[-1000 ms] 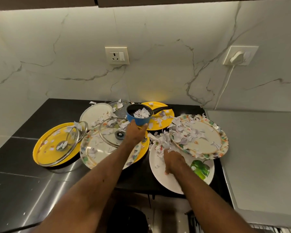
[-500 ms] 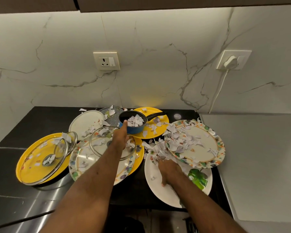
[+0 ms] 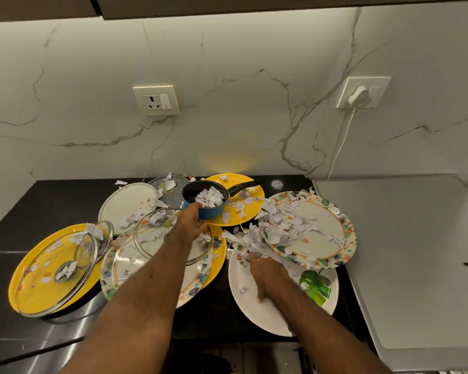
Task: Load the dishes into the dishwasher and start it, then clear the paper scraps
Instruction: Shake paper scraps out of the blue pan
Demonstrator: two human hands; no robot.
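Left grip (image 3: 191,222) pinching near rim of blue saucepan (image 3: 214,213), right grip (image 3: 268,276) on white leaf plate (image 3: 242,276), fingertips buried in paper scraps (image 3: 278,229), closure unclear, dark surface (image 3: 52,201)

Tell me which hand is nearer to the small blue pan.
Left. The left hand grips the blue pan; the right hand rests apart, on the white leaf plate.
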